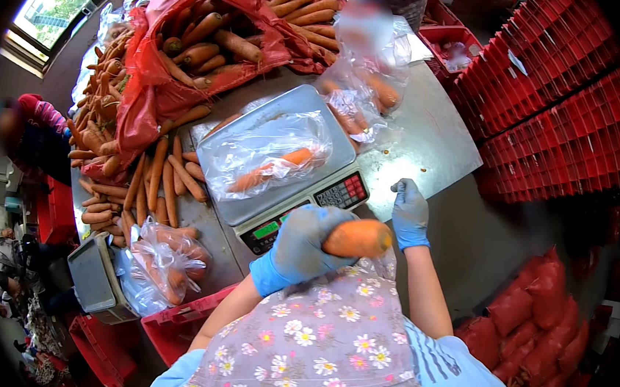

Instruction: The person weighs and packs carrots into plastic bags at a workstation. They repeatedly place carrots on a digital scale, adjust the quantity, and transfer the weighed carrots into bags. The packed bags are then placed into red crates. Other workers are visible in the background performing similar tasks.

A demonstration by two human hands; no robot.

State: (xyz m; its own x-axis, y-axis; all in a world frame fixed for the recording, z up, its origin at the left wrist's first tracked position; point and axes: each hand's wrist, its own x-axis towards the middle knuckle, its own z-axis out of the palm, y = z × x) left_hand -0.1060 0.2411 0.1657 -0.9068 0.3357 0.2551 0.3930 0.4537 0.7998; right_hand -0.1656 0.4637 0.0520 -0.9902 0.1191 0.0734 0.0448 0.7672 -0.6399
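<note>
My left hand (pixel 305 245), in a soiled blue glove, grips a thick carrot (pixel 358 238) close to my chest, in front of the scale's near edge. To the right, over the edge of the metal table, is my right hand (pixel 411 210), gloved too; its fingers are curled and no object shows in it. A digital scale (pixel 253 210) with a metal pan bears a clear plastic bag (pixel 269 157) with carrot in it. Bagged carrots (pixel 356 109) lie beyond the scale. An opened red sack (pixel 134 117) full of carrots stands at the back left, loose carrots (pixel 156 180) around it.
Another scale (pixel 94 271) and a bag of carrots (pixel 171 259) are at the left. Red crates (pixel 561 105) are stacked at the right, above filled red sacks (pixel 531 323). A red crate (pixel 182 320) touches the near left table edge. Other people are at the far side and left.
</note>
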